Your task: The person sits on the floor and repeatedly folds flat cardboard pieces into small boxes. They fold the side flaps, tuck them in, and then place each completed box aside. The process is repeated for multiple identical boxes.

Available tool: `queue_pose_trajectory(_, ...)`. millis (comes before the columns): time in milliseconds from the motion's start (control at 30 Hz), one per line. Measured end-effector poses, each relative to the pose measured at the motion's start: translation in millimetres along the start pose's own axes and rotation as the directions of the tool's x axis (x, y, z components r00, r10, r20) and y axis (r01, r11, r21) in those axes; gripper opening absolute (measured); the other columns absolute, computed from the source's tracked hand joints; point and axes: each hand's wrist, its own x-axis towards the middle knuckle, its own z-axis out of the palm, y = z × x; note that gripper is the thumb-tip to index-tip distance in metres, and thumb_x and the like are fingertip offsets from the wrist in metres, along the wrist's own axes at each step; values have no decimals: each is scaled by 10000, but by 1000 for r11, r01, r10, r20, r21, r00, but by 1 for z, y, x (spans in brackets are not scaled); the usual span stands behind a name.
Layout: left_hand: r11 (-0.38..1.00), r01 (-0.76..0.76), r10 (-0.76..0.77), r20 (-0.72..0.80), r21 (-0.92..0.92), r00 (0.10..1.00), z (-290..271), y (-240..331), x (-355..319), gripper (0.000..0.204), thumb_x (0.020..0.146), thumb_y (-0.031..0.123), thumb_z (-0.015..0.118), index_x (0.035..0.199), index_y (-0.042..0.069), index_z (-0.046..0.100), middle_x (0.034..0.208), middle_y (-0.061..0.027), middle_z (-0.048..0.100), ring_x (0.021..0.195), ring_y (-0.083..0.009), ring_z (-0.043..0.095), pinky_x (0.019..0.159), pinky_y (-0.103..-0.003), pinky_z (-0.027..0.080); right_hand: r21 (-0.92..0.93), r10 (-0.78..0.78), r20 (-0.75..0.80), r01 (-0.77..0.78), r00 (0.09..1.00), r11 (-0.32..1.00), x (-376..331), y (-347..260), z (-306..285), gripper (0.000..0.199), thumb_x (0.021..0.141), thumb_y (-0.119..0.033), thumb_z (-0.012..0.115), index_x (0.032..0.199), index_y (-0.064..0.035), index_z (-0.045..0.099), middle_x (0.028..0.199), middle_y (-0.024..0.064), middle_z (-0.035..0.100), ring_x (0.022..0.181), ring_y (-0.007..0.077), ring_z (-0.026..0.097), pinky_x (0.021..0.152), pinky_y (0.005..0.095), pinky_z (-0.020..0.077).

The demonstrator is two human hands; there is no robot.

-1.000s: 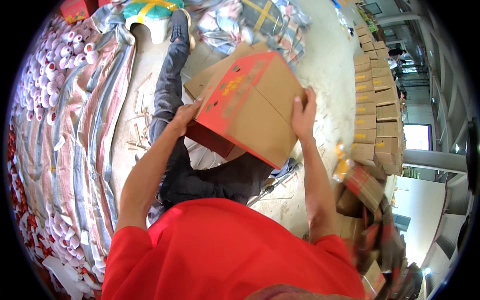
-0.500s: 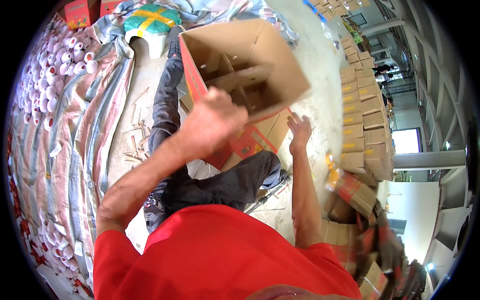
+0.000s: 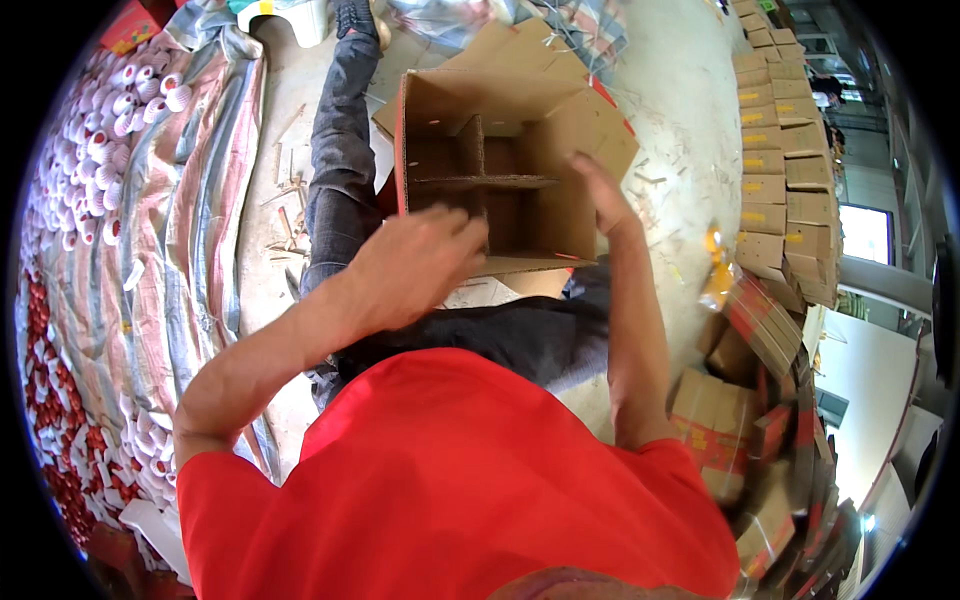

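Cardboard box (image 3: 500, 170) with dividers is being steadied: left hand (image 3: 415, 265) spread at six o'clock, right hand (image 3: 600, 195) flat at three, ready for filling.

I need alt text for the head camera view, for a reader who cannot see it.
A seated person in a red shirt holds an open cardboard box with a divider inside, left hand at its front edge, right hand on its right wall. Stacked boxes stand at right.
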Motion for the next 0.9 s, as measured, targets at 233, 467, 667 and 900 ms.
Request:
queue_pose_trajectory(233, 930, 181, -315, 436, 321, 843, 48, -57, 79, 258, 901, 53, 664, 1129, -57, 610, 1057, -215, 734, 986, -359, 758, 825, -446, 596, 67, -174, -66, 178, 983, 982, 1, 35, 15, 632, 1037, -395, 595, 1536, -23, 487, 1481, 156, 563, 1396, 266, 486, 1187, 392, 374)
queue_pose_trajectory(467, 913, 154, -351, 537, 377, 767, 112, -89, 55, 277, 942, 67, 581, 1179, -67, 533, 892, -242, 759, 808, -387, 781, 685, -461, 622, 103, -363, 30, 359, 931, 928, -7, 22, 47, 817, 1046, -391, 580, 1656, 32, 239, 1719, 227, 277, 1611, 315, 214, 1294, 381, 178)
queue_pose_trajectory(667, 942, 139, -300, 578, 306, 759, 113, -98, 59, 280, 959, 88, 557, 1199, -52, 518, 887, -239, 763, 798, -404, 774, 716, -492, 611, 71, -419, 70, 415, 905, 907, -3, 16, 43, 859, 1060, -404, 565, 1665, 50, 157, 1741, 235, 202, 1629, 317, 149, 1301, 384, 169)
queue_pose_trajectory(900, 896, 164, -409, 623, 413, 666, 96, -75, 95, 303, 964, 145, 615, 1194, -52, 618, 1126, -251, 742, 1038, -424, 740, 899, -525, 560, 50, -220, -31, 221, 975, 974, -9, 5, 24, 709, 1048, -333, 548, 1634, 1, 331, 1690, 231, 329, 1595, 325, 254, 1278, 375, 218)
